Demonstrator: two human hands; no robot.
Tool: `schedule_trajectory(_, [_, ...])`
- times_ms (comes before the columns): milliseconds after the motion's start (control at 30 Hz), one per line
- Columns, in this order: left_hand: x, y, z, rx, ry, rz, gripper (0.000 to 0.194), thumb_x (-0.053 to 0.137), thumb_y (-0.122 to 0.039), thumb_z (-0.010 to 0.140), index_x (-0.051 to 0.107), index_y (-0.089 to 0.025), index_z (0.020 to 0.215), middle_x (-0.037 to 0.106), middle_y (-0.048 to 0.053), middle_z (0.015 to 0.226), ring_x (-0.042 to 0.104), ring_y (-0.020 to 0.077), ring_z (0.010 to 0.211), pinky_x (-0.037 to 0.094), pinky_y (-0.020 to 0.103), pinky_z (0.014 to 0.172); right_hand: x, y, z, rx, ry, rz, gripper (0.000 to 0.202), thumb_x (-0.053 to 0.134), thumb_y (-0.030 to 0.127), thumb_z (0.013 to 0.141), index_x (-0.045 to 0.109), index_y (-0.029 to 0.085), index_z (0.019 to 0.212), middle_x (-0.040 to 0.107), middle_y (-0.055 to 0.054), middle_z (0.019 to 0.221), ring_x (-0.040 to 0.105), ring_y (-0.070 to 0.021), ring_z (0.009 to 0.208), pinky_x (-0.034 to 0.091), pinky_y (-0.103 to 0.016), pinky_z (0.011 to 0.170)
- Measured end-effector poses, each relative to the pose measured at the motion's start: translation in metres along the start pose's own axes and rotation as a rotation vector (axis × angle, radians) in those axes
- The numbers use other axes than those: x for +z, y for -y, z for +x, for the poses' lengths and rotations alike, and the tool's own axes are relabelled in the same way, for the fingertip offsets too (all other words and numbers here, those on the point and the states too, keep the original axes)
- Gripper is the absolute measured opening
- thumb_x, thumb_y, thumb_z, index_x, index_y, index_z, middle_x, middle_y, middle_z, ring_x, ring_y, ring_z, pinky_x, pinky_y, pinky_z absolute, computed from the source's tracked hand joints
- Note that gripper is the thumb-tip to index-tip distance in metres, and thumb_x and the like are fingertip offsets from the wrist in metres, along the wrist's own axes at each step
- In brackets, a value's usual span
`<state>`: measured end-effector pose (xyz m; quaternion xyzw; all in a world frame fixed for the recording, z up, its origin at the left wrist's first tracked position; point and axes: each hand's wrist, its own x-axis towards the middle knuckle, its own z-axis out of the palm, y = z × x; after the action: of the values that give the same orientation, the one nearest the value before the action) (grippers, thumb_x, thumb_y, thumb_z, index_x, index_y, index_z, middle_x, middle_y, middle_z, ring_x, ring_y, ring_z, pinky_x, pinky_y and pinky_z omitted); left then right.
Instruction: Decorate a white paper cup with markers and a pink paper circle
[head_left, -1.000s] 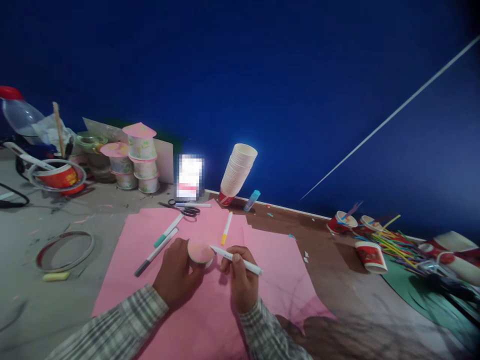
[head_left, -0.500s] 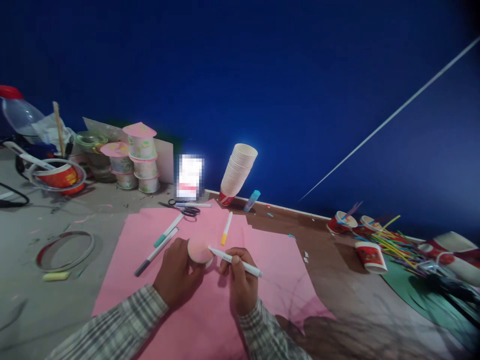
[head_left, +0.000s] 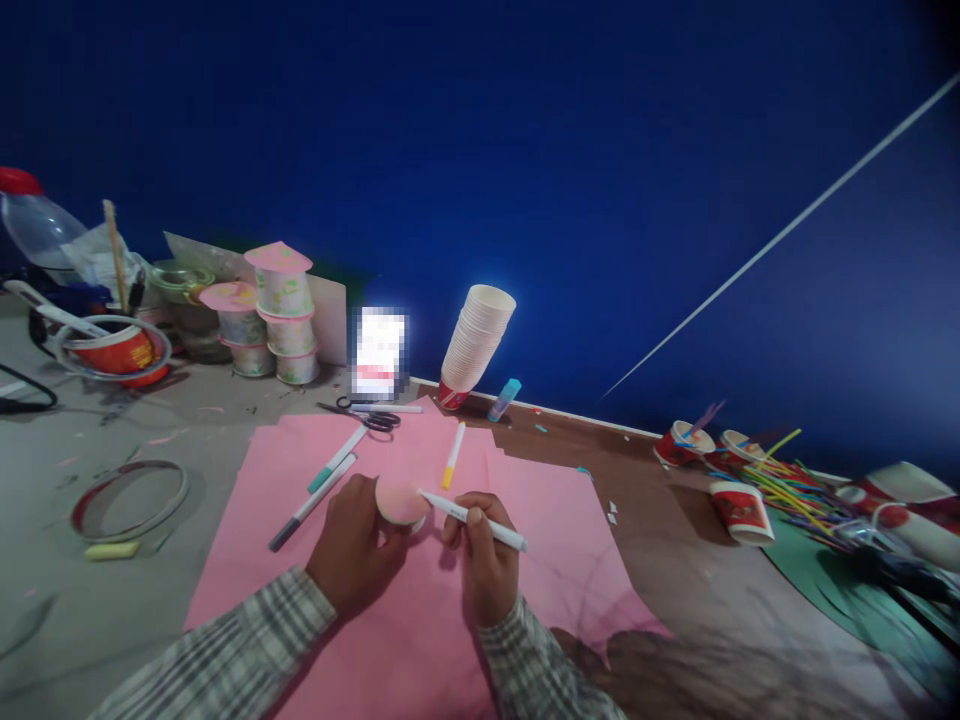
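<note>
My left hand (head_left: pixel 356 545) is closed around a small paper cup with a round pink top (head_left: pixel 399 498), held above the pink paper sheets (head_left: pixel 420 640). In my right hand (head_left: pixel 484 555) is a white marker (head_left: pixel 487 525), its tip at the right edge of the pink top. Whether the tip touches it I cannot tell. A grey-capped marker (head_left: pixel 311 503) and a teal-capped marker (head_left: pixel 337 460) lie left of the cup. Beyond it lie a yellow-capped marker (head_left: pixel 454 455), another white marker (head_left: pixel 401 408) and black-handled scissors (head_left: pixel 375 418).
Behind the paper stand a tall leaning stack of paper cups (head_left: pixel 477 340), a glue stick (head_left: pixel 505 400) and small cup towers with pink roofs (head_left: pixel 279 258). Tape rings (head_left: pixel 131 500) lie left. Red cups (head_left: pixel 742 512) and colourful straws (head_left: pixel 799 490) are at right.
My right hand and the white marker have shifted very slightly right. My left hand still holds the cup in nearly the same place.
</note>
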<state>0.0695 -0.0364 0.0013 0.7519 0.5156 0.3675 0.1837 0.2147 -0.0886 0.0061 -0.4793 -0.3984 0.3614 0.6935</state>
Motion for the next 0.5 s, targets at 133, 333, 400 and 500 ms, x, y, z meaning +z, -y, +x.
schedule_trajectory(133, [0.0001,0.0001,0.0005,0.009,0.001,-0.001,0.011,0.06,-0.03,0.06,0.05,-0.027,0.061,0.046,-0.005,0.058,0.046,0.0167,0.059,0.031,0.031,0.053,-0.0008,-0.0018,-0.0004,0.012,-0.002,0.024,0.021,0.053,0.036,0.082,0.063,0.017,0.08,0.063,0.001,0.048,0.056,-0.0163,0.044,0.046,-0.025,0.044])
schedule_trajectory(333, [0.0007,0.0022,-0.0012,0.004,-0.007,-0.008,0.014,0.063,-0.03,0.059,0.05,-0.027,0.062,0.045,-0.006,0.059,0.046,0.0158,0.06,0.032,0.031,0.054,-0.001,-0.0024,-0.0015,0.018,-0.004,0.025,0.022,0.053,0.036,0.082,0.063,0.017,0.079,0.063,0.001,0.047,0.056,-0.0159,0.043,0.045,-0.024,0.043])
schedule_trajectory(400, [0.0003,0.0017,-0.0012,0.011,-0.005,-0.01,0.014,0.062,-0.03,0.059,0.049,-0.027,0.061,0.045,-0.006,0.058,0.045,0.0157,0.059,0.031,0.031,0.054,-0.0014,-0.0026,-0.0016,0.015,-0.004,0.028,0.022,0.052,0.036,0.082,0.063,0.017,0.079,0.063,0.001,0.047,0.056,-0.016,0.043,0.045,-0.025,0.043])
schedule_trajectory(500, [-0.0006,0.0,-0.0005,0.017,-0.007,-0.008,0.016,0.062,-0.033,0.061,0.047,-0.027,0.06,0.045,-0.007,0.057,0.045,0.0156,0.059,0.031,0.031,0.053,-0.0024,-0.0029,-0.001,-0.001,-0.024,0.035,0.022,0.052,0.037,0.082,0.063,0.017,0.08,0.063,0.001,0.048,0.056,-0.0164,0.043,0.045,-0.025,0.043])
